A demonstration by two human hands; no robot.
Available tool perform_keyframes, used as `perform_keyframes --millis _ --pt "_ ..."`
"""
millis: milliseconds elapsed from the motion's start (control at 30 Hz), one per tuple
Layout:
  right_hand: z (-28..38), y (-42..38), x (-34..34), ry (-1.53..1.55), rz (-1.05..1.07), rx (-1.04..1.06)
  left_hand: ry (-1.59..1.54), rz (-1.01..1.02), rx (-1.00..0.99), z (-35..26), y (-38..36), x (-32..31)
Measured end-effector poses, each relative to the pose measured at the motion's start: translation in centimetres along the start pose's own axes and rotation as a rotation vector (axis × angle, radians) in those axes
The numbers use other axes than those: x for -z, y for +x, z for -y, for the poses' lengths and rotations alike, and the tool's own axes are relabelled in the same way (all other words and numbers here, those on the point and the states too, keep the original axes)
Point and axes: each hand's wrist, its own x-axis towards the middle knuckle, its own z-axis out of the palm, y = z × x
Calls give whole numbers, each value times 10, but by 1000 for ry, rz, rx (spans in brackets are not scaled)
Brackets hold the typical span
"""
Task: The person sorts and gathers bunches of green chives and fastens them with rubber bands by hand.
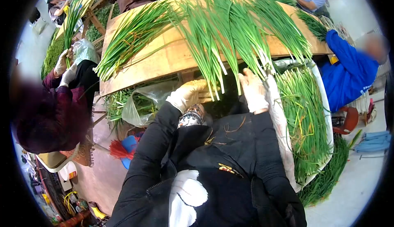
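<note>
Long green garlic chives point(232, 34) with pale lower ends lie fanned over the table's near edge, ends toward me. My left hand point(191, 94), in a yellowed glove, has its fingers closed at the pale ends of a few stalks. To the right, my right hand point(252, 91), in a whitish glove, has its fingers bent by the lower end of another stalk; its grip is partly hidden. Beside my right arm stands a white-lined container point(283, 124) packed with upright rows of chives point(305, 116).
A wooden table point(164, 57) bears another chive pile point(135, 34) at left. Below it hangs a clear plastic bag point(141, 106). A person in dark red point(53, 108) sits at left holding stalks; a person in blue point(349, 71) sits at right. More chives point(328, 177) lie on the floor.
</note>
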Motion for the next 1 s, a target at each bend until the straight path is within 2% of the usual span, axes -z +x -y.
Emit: perform_keyframes --millis 67,100,200,233,300,333,400,433,567,700,800,833,1000 --pt "4 -14 7 -609 -434 436 95 -77 79 5 0 5" --pt "21 -30 9 -553 -382 349 97 -111 78 8 -1 7" --pt "28 -59 1 -432 107 138 58 -113 42 16 1 16" --pt "29 -61 -7 -223 229 1 57 -113 42 18 2 18" --pt "29 -59 -23 170 407 -226 71 -260 -14 21 4 18" --pt "18 -55 -30 170 406 -226 71 -259 -13 21 5 16" --pt "8 -49 -43 459 454 -198 153 -397 -20 18 6 10" --pt "16 -53 -45 510 388 -237 236 -467 5 11 3 0" --pt "23 -49 -28 412 437 -241 317 -490 -23 7 5 20" --pt "34 -48 -8 492 323 -166 279 -429 -64 8 7 28" --pt "30 -42 14 431 263 -151 255 -439 -95 9 5 32" --pt "35 -43 21 443 217 -197 262 -458 -96 8 4 36" --pt "40 -37 49 581 114 -106 223 -567 -77 21 5 61"
